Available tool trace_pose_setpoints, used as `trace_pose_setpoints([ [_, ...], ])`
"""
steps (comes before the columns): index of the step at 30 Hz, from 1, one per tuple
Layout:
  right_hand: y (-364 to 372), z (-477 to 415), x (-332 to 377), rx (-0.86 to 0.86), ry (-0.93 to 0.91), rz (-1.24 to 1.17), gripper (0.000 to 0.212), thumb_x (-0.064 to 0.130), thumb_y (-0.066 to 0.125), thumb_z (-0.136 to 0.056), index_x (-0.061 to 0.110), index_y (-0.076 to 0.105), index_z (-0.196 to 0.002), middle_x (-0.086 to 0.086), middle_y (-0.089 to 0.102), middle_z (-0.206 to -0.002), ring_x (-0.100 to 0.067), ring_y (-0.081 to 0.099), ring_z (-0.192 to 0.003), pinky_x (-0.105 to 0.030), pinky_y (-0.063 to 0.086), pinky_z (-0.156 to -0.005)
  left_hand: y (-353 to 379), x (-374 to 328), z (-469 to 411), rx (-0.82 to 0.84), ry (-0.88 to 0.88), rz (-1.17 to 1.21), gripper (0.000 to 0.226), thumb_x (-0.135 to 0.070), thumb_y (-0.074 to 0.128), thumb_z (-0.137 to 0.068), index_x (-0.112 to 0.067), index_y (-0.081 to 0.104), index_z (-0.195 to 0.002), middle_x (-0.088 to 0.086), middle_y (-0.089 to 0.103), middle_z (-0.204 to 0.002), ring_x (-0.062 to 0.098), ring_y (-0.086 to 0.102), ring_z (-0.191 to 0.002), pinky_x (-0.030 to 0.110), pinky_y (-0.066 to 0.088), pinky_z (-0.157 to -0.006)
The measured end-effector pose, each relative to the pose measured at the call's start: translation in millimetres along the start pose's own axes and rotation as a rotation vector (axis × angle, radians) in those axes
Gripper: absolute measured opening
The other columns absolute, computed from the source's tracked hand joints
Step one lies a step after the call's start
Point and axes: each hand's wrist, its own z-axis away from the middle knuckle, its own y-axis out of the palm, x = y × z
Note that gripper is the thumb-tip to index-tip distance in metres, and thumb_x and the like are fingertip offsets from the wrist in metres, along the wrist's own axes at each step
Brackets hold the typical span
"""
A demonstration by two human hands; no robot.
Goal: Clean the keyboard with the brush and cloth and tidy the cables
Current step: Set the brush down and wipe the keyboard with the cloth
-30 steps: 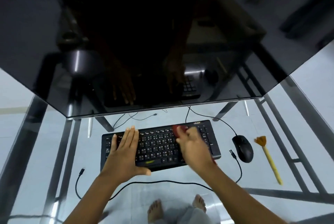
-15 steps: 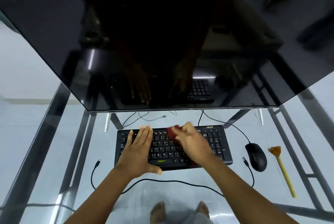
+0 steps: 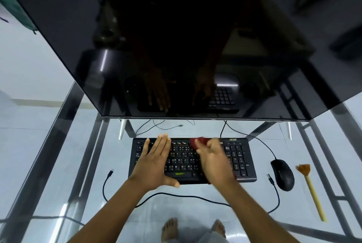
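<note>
Our right hand [image 3: 214, 161] is closed around a dark red cloth [image 3: 198, 141]; the fingers [image 3: 212, 143] curl over it, and the cloth bulges out just beyond the fingertips, at the top row of keys near the middle of the keyboard [image 3: 241, 157]. A strip of the same red shows under the heel of this hand at the keyboard's near edge. The hand is blurred, so the exact finger placement cannot be read.

Our left hand [image 3: 154, 164] lies flat and open on the left half of the keyboard, fingers [image 3: 162, 144] together and pointing away from us, thumb spread along the near edge by the space bar.

The keyboard sits on a glass desk [image 3: 58, 154], just in front of a dark monitor [image 3: 176, 46]. A black mouse [image 3: 282, 174] lies to the right of the keyboard, apart from it. The brush [image 3: 311, 189] lies beyond the mouse, bristles away from us, untouched. A loose black cable [image 3: 186, 196] curves across the glass between the keyboard and us, one plug at each end.
</note>
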Motion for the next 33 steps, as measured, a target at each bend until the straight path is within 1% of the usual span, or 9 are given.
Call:
trace_pose_setpoints([
  [4,36,31,-5,0.182,0.077,0.272,0.048,0.069,0.055,-0.085,0.022,0.045,-0.083,0.007,0.064,-0.074,-0.009,0.055,-0.059,-0.028,0.036,-0.051,3,3,-1,-0.007,0.003,0.008,0.141,-0.092,0.049,-0.053,-0.009,-0.006,-0.153,0.004,-0.017,-0.160,0.016,-0.024,-0.145,0.046,-0.018,-0.115],
  [9,-1,20,-12,-0.012,0.083,0.144,0.036,0.058,0.059,-0.089,0.024,0.048,-0.083,0.006,0.055,-0.062,-0.005,0.046,-0.045,-0.034,0.041,-0.043,-5,4,3,0.020,0.024,-0.025,0.140,-0.088,0.053,-0.058,-0.012,-0.019,-0.150,0.000,-0.031,-0.153,0.016,-0.030,-0.142,0.048,-0.017,-0.117],
  [14,33,51,-7,0.332,0.107,0.337,0.045,0.073,0.056,-0.081,0.029,0.048,-0.086,0.008,0.068,-0.071,-0.006,0.048,-0.050,-0.026,0.036,-0.049,-4,6,3,0.004,0.032,-0.056,0.143,-0.087,0.059,-0.054,-0.009,-0.010,-0.152,0.004,-0.020,-0.158,0.019,-0.025,-0.144,0.049,-0.013,-0.117],
  [19,-14,28,-7,0.104,0.065,0.312,0.042,0.068,0.055,-0.084,0.026,0.056,-0.093,0.008,0.064,-0.070,-0.001,0.052,-0.044,-0.025,0.040,-0.040,-6,5,2,0.028,0.036,-0.031,0.141,-0.085,0.060,-0.058,-0.011,-0.018,-0.150,0.001,-0.031,-0.154,0.017,-0.030,-0.142,0.047,-0.018,-0.116],
  [21,4,37,-4,0.151,0.064,0.239,0.033,0.065,0.056,-0.085,0.031,0.053,-0.087,0.008,0.061,-0.068,-0.001,0.048,-0.048,-0.026,0.038,-0.047,-5,5,2,0.024,0.028,-0.037,0.142,-0.084,0.060,-0.058,-0.011,-0.019,-0.150,0.002,-0.031,-0.154,0.017,-0.030,-0.142,0.047,-0.017,-0.117],
  [24,28,50,4,0.339,0.001,0.402,0.038,0.063,0.057,-0.087,0.028,0.043,-0.081,0.005,0.057,-0.070,-0.008,0.049,-0.054,-0.029,0.035,-0.050,-6,5,2,0.028,0.024,-0.047,0.143,-0.084,0.061,-0.056,-0.011,-0.019,-0.149,0.001,-0.032,-0.152,0.017,-0.030,-0.142,0.047,-0.018,-0.116],
  [27,2,17,3,0.093,0.077,0.288,0.041,0.065,0.062,-0.082,0.027,0.046,-0.081,0.002,0.059,-0.066,-0.016,0.055,-0.049,-0.030,0.043,-0.045,-5,5,2,0.026,0.029,-0.038,0.142,-0.084,0.060,-0.058,-0.011,-0.022,-0.147,0.002,-0.031,-0.153,0.018,-0.030,-0.142,0.046,-0.020,-0.115],
  [30,-16,-9,-12,-0.085,0.021,0.269,0.047,0.078,0.050,-0.079,0.032,0.052,-0.088,0.011,0.060,-0.072,-0.016,0.061,-0.065,-0.047,0.056,-0.068,-4,5,3,0.031,0.027,-0.041,0.142,-0.085,0.060,-0.058,-0.011,-0.027,-0.143,0.002,-0.033,-0.152,0.019,-0.031,-0.142,0.045,-0.020,-0.115],
  [33,18,6,-12,0.049,-0.117,0.465,0.046,0.077,0.042,-0.086,0.031,0.048,-0.087,0.010,0.068,-0.074,-0.006,0.065,-0.063,-0.041,0.052,-0.060,-4,4,2,0.025,0.021,-0.029,0.142,-0.084,0.060,-0.058,-0.011,-0.022,-0.148,0.001,-0.034,-0.151,0.018,-0.032,-0.141,0.045,-0.020,-0.115],
])
